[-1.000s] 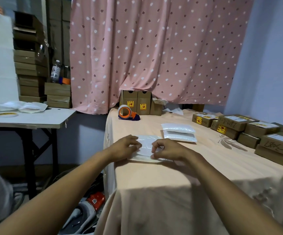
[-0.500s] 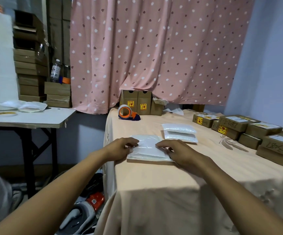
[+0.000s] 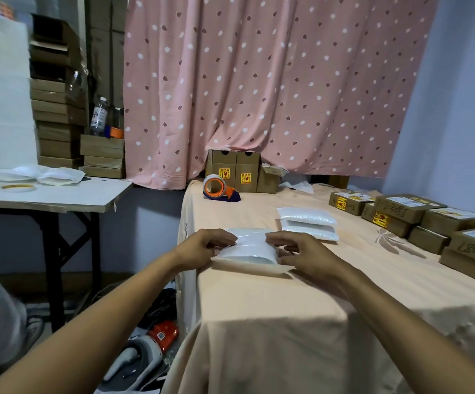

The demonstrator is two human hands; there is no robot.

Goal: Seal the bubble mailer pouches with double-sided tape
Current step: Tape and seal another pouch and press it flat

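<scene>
A white bubble mailer pouch (image 3: 250, 248) lies flat on the peach-covered table (image 3: 287, 294), near its front left corner. My left hand (image 3: 206, 245) pinches the pouch's left edge with curled fingers. My right hand (image 3: 301, 250) rests on the right side, fingertips pressing along the folded top flap. Two more white pouches (image 3: 307, 226) are stacked further back to the right. A roll of double-sided tape (image 3: 19, 188) lies on the white side table (image 3: 68, 197) at the left, next to more loose pouches (image 3: 51, 175).
An orange tape dispenser (image 3: 219, 188) sits at the table's back left. Brown cartons (image 3: 412, 217) line the right side and stand under the pink curtain (image 3: 259, 89). Stacked boxes and a bottle (image 3: 99, 117) fill the left corner. A handheld vacuum (image 3: 145, 351) lies on the floor.
My hands slid apart along the flap and have come back toward the pouch's middle top. The pouch sits slightly farther left and squarer to me.
</scene>
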